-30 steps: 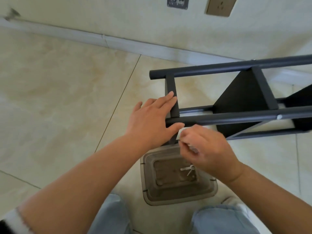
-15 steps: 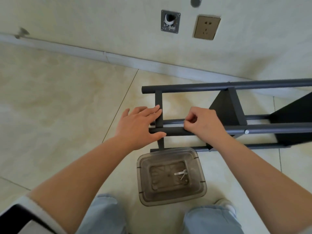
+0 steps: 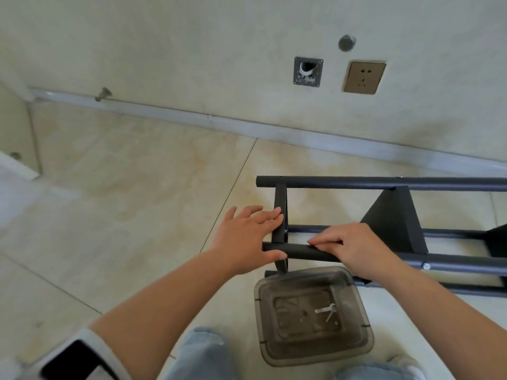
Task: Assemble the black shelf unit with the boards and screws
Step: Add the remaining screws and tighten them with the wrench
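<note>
The black shelf unit (image 3: 384,182) lies on its side on the tiled floor, right of centre. A black board (image 3: 392,218) sits between its tubes, and a silver screw head (image 3: 426,266) shows on the near tube. My left hand (image 3: 247,237) rests on the frame's left end, with straight fingers against the end crossbar and the thumb under the near tube's tip. My right hand (image 3: 354,248) curls its fingers over the near tube (image 3: 299,252). Whether it pinches anything small at the fingertips is unclear.
A grey translucent plastic container (image 3: 264,325) stands on the floor between my knees, with small silver hardware (image 3: 326,311) inside. The wall behind carries a socket (image 3: 363,76), a metal plate with a hole (image 3: 307,71) and a skirting board. A door stop (image 3: 103,94) sticks out at the left.
My right hand rose from below the near tube, beside my left thumb, onto the tube and slid right. The left hand stayed on the frame's end. The view tilted up toward the wall.
</note>
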